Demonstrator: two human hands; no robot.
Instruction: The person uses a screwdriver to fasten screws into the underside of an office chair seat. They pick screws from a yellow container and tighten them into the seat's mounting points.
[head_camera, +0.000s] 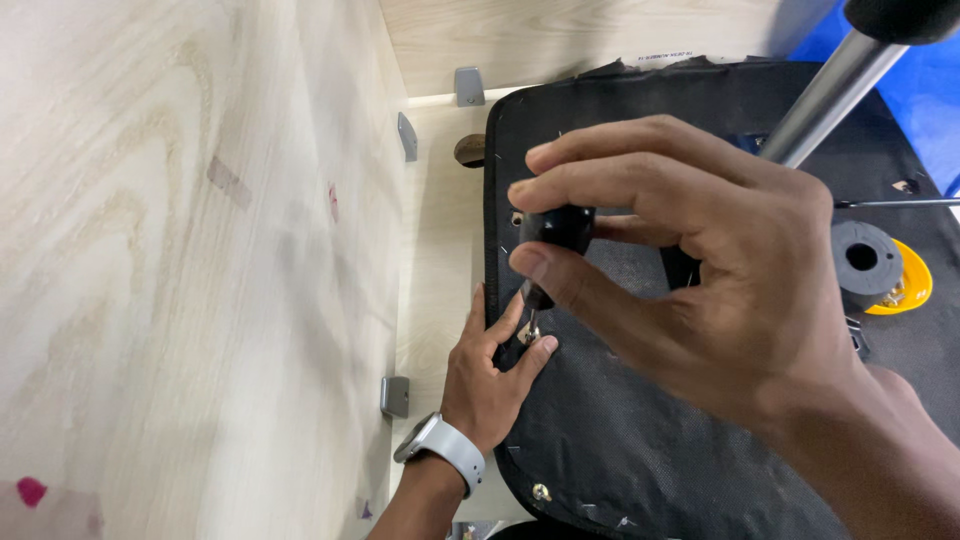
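the right hand (700, 290) fills the middle of the view, its fingertips pinched closed around the black rounded handle of a screwdriver (558, 235), which stands nearly upright with its thin shaft pointing down at the black fabric-covered panel (640, 440) below; the tip meets a small metal screw (528, 333) near the panel's left edge, about halfway along that edge. the left hand (490, 375) lies flat at that same left edge, thumb and forefinger spread narrowly to either side of the screw and touching the fabric, holding nothing else; a white watch (440, 447) sits on its wrist. the panel rests on a pale wooden surface (440, 250) inside a light wood cabinet, whose tall side wall (190, 270) rises along the left of the view. small grey metal brackets (395, 396) sit where the wall meets the surface, one near the left hand and others toward the far corner. another small screw (541, 491) shows in the panel's near left corner. toward the panel's right edge a grey cylindrical part with a hole (865, 262) stands beside a yellow dish (905, 285) holding small hardware. a shiny metal tube (825, 95) slants up from behind the right hand toward the top right corner, where blue material (920, 90) lies past the panel
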